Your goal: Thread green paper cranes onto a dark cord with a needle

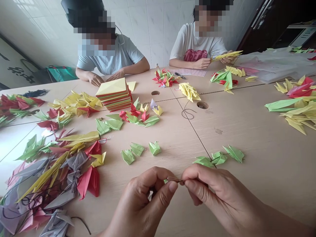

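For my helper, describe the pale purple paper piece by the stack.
On the table, find the yellow-topped stack of folded paper. To its right, among red and green pieces, sits a small pale purple piece, the only one that colour there.

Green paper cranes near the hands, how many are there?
6 green paper cranes on the table: three ahead of the left hand, three ahead of the right hand. A small green bit by the left hand might be another.

Walls: white tiles (158, 29) are laid behind the seated people.
Furniture: a pale wood-grain counter (261, 174) is formed from joined panels; a dark wooden cabinet (251, 29) is placed at upper right.
Wall decor: a board (18, 67) marked with black characters is seen at left.
Light: bright glare is cast across the counter's left side.
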`<state>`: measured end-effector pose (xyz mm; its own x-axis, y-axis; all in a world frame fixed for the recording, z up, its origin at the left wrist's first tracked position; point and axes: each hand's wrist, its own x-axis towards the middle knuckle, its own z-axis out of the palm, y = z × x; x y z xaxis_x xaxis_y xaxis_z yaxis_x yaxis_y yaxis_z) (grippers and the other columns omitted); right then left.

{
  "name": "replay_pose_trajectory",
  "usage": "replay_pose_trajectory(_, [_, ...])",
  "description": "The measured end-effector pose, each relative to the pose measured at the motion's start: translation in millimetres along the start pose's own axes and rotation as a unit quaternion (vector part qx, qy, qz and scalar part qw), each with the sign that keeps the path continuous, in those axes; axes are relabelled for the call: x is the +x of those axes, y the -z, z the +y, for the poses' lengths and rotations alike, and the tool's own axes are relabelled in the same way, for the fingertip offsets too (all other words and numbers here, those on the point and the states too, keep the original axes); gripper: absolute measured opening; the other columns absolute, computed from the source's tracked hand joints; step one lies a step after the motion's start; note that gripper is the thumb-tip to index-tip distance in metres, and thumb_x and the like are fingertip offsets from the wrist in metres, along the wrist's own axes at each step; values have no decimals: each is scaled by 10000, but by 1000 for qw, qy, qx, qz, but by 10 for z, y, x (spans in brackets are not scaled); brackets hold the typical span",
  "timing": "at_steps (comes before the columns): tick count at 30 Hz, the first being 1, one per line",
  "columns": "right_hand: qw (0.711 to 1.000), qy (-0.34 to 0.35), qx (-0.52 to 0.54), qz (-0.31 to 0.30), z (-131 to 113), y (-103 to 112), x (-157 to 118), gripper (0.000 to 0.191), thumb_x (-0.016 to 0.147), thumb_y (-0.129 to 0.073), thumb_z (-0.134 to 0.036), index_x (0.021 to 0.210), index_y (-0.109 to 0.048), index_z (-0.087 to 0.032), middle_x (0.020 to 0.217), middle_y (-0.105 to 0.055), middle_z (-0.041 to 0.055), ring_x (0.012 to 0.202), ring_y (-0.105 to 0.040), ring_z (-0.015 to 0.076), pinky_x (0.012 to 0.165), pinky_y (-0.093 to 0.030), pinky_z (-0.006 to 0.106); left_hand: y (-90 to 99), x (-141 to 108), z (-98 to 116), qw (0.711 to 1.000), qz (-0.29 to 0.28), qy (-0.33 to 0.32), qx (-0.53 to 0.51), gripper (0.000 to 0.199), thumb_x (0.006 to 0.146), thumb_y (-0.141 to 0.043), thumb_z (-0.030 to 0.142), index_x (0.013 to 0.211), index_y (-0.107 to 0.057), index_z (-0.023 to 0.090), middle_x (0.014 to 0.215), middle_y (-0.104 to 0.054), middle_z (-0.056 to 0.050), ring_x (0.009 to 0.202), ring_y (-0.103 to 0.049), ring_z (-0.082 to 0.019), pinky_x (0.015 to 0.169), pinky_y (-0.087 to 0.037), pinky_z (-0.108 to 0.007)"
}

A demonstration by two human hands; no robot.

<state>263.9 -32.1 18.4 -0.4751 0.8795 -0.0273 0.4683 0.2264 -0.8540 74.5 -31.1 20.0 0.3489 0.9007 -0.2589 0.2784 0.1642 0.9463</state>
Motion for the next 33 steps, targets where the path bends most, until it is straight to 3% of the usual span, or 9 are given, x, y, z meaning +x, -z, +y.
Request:
replay_pose_trajectory(5, [1000,10,8,-7,-49,22,4,237,987,-355,-309,789,-468,-250,613,-452,-61,548,-468,94,519,-403,192,-7,-8,52,998,7,13,-66,301,857,-568,471,781,-616,183,638,-508,13,589,-389,-116,530,-281,-244])
replay_pose_trajectory(8, [999,46,12,-6,-39,31,7,194,981,-388,-263,823,-499,-254,640,-505,-63,564,-492,84,547,-425,176,4,0,86,986,-18,64,-151,313,811,-624,494,787,-605,183,556,-387,59,526,-294,-95,493,-243,-227])
replay_pose_trajectory(13, [993,114,-25,19,12,42,4,119,951,-454,-185,893,-534,-252,679,-540,-62,591,-507,72,588,-429,166,38,-12,66,954,-56,138,-259,272,781,-681,421,784,-586,166,533,-391,66,500,-295,-76,494,-229,-220])
replay_pose_trajectory(18, [992,112,-62,13,20,80,34,165,956,-423,-177,850,-539,-227,634,-494,-56,546,-459,81,537,-393,183,74,-8,47,936,-74,155,-309,202,818,-649,344,755,-587,162,511,-344,72,479,-245,-71,469,-194,-224])
replay_pose_trajectory(24, [986,134,-91,28,31,121,25,158,934,-450,-145,810,-508,-224,619,-458,-59,541,-439,84,526,-373,184,115,1,83,937,-93,147,-303,237,821,-652,376,740,-600,160,521,-330,73,480,-234,-67,459,-190,-223])
replay_pose_trajectory(33, [984,149,-98,26,4,158,40,160,920,-479,-105,832,-529,-229,657,-471,-56,581,-467,78,560,-375,181,153,-8,97,956,-133,158,-207,319,792,-656,481,780,-615,165,616,-397,52,488,-251,-63,451,-172,-234])
